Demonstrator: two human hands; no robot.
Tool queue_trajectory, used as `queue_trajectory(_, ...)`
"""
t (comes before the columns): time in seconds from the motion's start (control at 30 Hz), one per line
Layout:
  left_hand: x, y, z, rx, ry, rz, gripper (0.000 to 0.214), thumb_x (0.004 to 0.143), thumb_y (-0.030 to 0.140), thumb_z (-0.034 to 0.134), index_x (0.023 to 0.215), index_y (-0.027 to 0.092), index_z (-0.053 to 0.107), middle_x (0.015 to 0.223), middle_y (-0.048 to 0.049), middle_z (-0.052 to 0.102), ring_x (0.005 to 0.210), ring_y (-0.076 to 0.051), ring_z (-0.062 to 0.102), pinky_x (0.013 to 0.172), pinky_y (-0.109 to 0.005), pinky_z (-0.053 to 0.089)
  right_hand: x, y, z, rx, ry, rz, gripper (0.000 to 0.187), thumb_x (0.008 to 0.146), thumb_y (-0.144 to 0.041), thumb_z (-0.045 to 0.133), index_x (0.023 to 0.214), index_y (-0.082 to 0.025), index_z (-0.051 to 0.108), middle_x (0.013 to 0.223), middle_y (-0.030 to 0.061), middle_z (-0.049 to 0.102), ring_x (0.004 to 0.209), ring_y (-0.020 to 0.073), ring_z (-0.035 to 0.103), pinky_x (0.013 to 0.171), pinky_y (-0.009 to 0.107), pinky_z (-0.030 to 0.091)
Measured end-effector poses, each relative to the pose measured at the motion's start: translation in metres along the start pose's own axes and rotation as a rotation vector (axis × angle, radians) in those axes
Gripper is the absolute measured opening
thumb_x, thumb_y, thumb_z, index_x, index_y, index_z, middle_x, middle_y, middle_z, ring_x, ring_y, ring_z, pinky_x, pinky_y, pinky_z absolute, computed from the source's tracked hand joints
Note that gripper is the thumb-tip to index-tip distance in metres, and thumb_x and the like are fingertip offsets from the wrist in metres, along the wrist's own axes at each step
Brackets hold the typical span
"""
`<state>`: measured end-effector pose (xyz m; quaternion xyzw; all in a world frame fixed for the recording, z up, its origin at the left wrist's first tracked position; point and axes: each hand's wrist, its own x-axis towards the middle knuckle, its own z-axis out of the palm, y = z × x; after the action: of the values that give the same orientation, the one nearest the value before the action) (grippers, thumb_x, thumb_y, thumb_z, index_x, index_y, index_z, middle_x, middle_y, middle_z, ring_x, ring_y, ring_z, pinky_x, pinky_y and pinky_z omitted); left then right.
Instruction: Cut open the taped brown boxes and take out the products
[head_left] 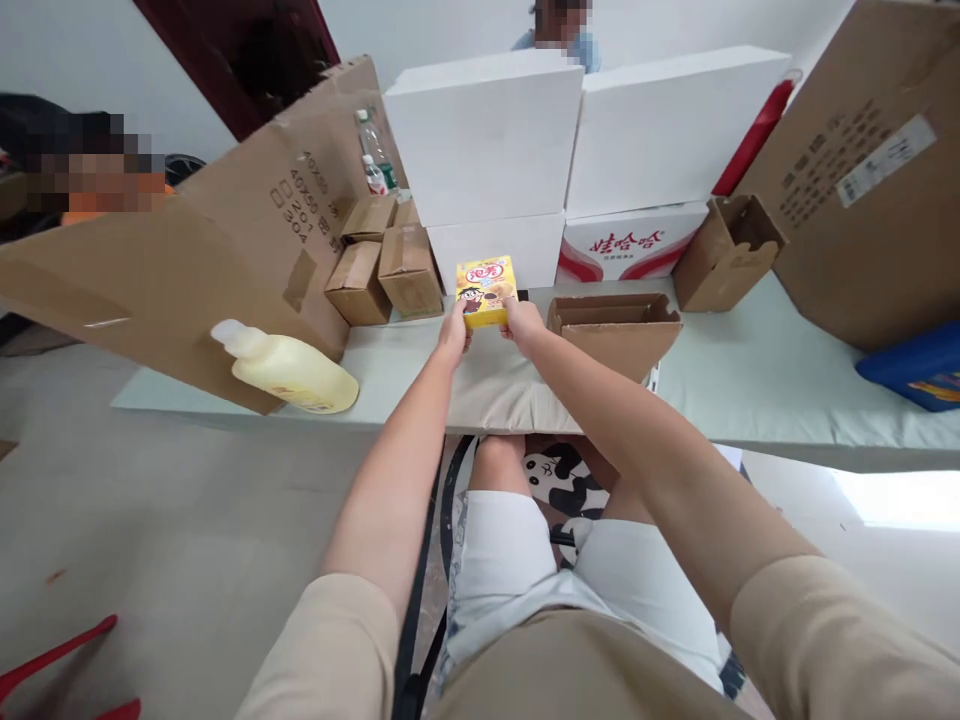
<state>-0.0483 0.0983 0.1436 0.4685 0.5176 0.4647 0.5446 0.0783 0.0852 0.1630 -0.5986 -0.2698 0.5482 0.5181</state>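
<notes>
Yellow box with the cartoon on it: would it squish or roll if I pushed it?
The yellow box would probably slide, not roll: its sides look flat. Its straight edges suggest it's fairly stiff. It looks like thin card, so a hard squeeze might dent it.

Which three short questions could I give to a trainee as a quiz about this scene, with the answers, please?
1. What do the left hand and the right hand hold together? A) a clear bottle; B) a yellow box; C) a blue container.
2. True or false: the carton with red lettering has a plain white carton on top of it.
3. Fill in: the pale yellow bottle is on the ____ side of the picture.

Key: 1. B; 2. True; 3. left.
</notes>
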Motion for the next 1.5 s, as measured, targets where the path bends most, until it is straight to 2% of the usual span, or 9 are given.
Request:
queue_trajectory(0.13,-0.036,-0.058,-0.021,0.252,0.036,0.093,0.055,0.101,0.063,0.012,0.082,0.023,0.044,0.052,0.0074,0.029,0.043,-0.011,0.027,0.045,-0.024,0.025,-0.067,0.050,-0.060,0.074,-0.045,-0.110,0.031,0.089,-0.051,0.062,0.101,-0.023,0.063,0.076,-0.0001,0.060,0.059,0.0117,0.054,0.057,0.025,0.048)
queue_trajectory(0.23,-0.058,-0.102,-0.034,0.395,0.015,0.129,0.040,0.102,0.048,0.030,0.084,0.019,0.052,0.060,0.0019,0.047,0.056,-0.013,0.044,0.055,-0.025,0.037,-0.133,0.096,-0.134,0.251,-0.101,-0.215,0.046,0.082,-0.061,0.063,0.110,-0.025,0.068,0.100,0.0073,0.071,0.083,0.0234,0.068,0.065,0.034,0.056)
queue_trajectory(0.37,-0.058,-0.136,-0.026,0.585,-0.085,0.190,0.015,0.088,0.030,0.056,0.089,0.017,0.064,0.093,-0.0063,0.069,0.098,-0.023,0.061,0.092,-0.036,0.049,-0.183,0.132,-0.243,0.303,0.276,-0.233,0.043,0.083,-0.059,0.057,0.111,-0.029,0.069,0.101,0.0082,0.074,0.089,0.0294,0.072,0.066,0.042,0.060)
queue_trajectory(0.5,-0.049,-0.148,0.001,0.832,-0.141,0.267,0.030,0.084,0.026,0.059,0.109,0.017,0.072,0.131,-0.0147,0.066,0.130,-0.034,0.054,0.118,-0.051,0.034,-0.162,0.131,-0.327,0.261,0.704,-0.238,0.026,0.078,-0.050,0.061,0.090,-0.026,0.061,0.077,0.0016,0.065,0.055,0.0158,0.056,0.045,0.029,0.047)
queue_trajectory(0.63,-0.050,-0.157,0.015,1.274,-0.110,0.396,0.044,0.092,0.030,0.051,0.130,0.015,0.068,0.144,-0.0181,0.060,0.137,-0.038,0.051,0.118,-0.055,0.036,-0.099,0.113,-0.377,0.034,0.857,-0.132,0.023,0.077,-0.045,0.059,0.077,-0.025,0.049,0.062,-0.0034,0.049,0.049,0.0118,0.044,0.044,0.025,0.042)
queue_trajectory(0.77,-0.050,-0.161,0.014,1.401,-0.121,0.438,0.047,0.095,0.032,0.048,0.135,0.014,0.066,0.145,-0.0185,0.060,0.137,-0.037,0.052,0.116,-0.053,0.038,-0.024,0.086,-0.409,-0.108,0.847,-0.034,0.020,0.084,-0.043,0.056,0.087,-0.023,0.056,0.072,0.0021,0.056,0.059,0.0169,0.053,0.057,0.034,0.053)
queue_trajectory(0.87,-0.047,-0.163,0.013,1.436,-0.110,0.437,0.047,0.096,0.032,0.046,0.135,0.013,0.066,0.144,-0.0190,0.060,0.137,-0.037,0.052,0.115,-0.053,0.039,0.019,0.069,-0.423,-0.274,0.849,-0.020,0.046,0.080,-0.045,0.066,0.117,-0.019,0.062,0.115,0.0166,0.063,0.094,0.0280,0.065,0.084,0.047,0.058)
queue_trajectory(1.0,-0.045,-0.167,0.012,1.464,-0.087,0.449,0.046,0.096,0.032,0.046,0.132,0.015,0.067,0.142,-0.0188,0.061,0.134,-0.036,0.054,0.112,-0.053,0.041,0.048,0.066,-0.424,-0.972,0.676,-0.038,0.072,0.083,-0.058,0.065,0.146,-0.024,0.054,0.160,0.0187,0.033,0.141,0.0423,0.044,0.114,0.059,0.038)
queue_trajectory(1.5,-0.037,-0.187,-0.013,1.526,-0.154,0.611,0.042,0.096,0.028,0.048,0.133,0.015,0.064,0.138,-0.0206,0.061,0.135,-0.038,0.053,0.109,-0.054,0.044,0.139,0.036,-0.436,-1.322,0.489,0.006,0.077,0.099,-0.069,0.039,0.163,-0.027,0.034,0.171,0.0175,0.020,0.132,0.0433,0.045,0.099,0.059,0.041)
